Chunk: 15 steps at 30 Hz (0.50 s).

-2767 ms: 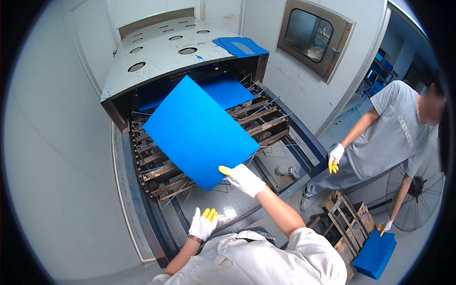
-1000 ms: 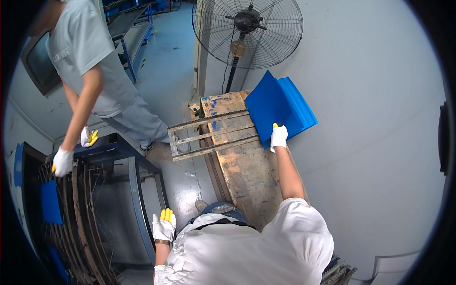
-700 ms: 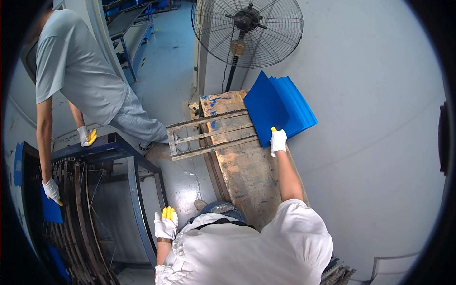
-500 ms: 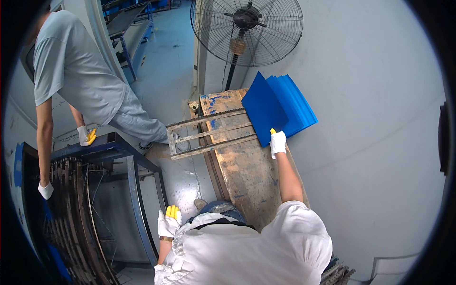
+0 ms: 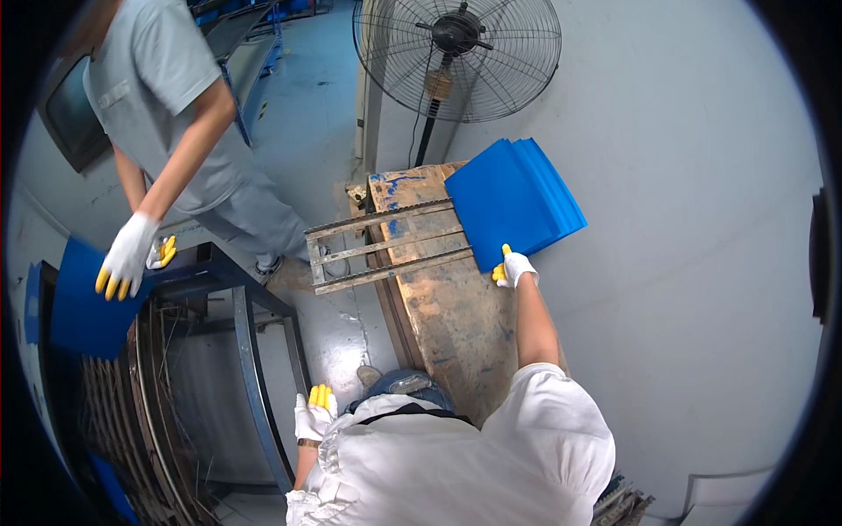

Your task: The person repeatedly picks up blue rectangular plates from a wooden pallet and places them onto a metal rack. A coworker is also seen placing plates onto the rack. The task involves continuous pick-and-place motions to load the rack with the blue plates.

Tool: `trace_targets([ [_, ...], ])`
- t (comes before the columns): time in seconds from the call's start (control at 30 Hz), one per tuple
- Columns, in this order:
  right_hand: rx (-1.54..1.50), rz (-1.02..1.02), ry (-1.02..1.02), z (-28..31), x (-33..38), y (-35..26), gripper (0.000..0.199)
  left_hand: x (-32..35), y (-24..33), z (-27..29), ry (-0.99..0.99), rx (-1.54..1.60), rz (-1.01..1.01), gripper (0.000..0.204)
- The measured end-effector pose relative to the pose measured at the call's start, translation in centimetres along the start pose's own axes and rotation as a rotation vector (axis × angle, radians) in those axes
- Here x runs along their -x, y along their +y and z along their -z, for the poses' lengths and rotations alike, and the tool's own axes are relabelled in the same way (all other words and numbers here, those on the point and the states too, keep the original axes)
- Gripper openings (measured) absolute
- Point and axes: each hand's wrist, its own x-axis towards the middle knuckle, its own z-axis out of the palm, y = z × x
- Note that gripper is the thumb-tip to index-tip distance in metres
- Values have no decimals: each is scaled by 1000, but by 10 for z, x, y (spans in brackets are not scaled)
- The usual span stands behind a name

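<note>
My right hand [image 5: 516, 268], in a white glove with yellow fingertips, is at the near edge of a stack of blue sheets [image 5: 504, 197]. Its thumb lies over the top sheet's edge, and its fingers show below that edge, apart from the thumb. Under the stack's left side, a metal rack frame [image 5: 386, 245] with toothed rails lies across a worn wooden bench [image 5: 438, 307] and juts past its left edge. Low beside my body, my gloved left hand [image 5: 314, 414] is open and holds nothing, its yellow fingers pointing up.
At left, a co-worker [image 5: 162, 114] in gloves reaches over a dark metal stand [image 5: 210, 263] holding several racks [image 5: 132, 412]; a blue sheet [image 5: 88, 302] hangs by their hand. A large pedestal fan [image 5: 456, 35] stands behind the bench. A white wall [image 5: 684, 263] borders the right.
The raised top sheet has come down onto the stack, and my right hand's fingers have come into view. The co-worker has turned toward the stand, with a blue sheet now at their hand.
</note>
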Motion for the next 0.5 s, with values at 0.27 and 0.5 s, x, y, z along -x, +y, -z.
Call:
trace_targets([
  [0.27,23,-206,-317,-26,51,15,73,-5,4,14,8,47,11,45],
  [0.5,221,-147,-812,-126,121,79,46,-14,10,19,6,92,67,46],
])
